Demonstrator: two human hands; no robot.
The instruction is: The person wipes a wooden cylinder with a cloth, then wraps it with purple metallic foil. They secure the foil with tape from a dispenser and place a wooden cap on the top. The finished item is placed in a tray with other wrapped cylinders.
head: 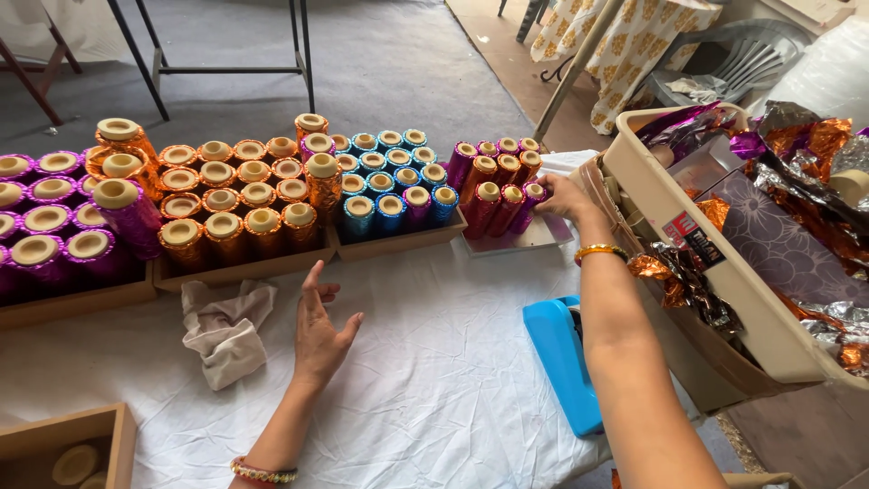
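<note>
Nearest the camera, two bare forearms are stretched out over a white-clothed counter (434,380). The left hand (321,330) is held spread, fingers raised, empty, just right of a crumpled beige cloth (224,330). The right hand (563,196) is reached far right, fingers curled against a purple foil spool (532,201) at the end of a magenta cluster on a flat tray (534,237). Boxes of orange spools (235,195) and blue spools (391,177) are ranged to the left. A blue tool (561,358) is laid near the right forearm.
</note>
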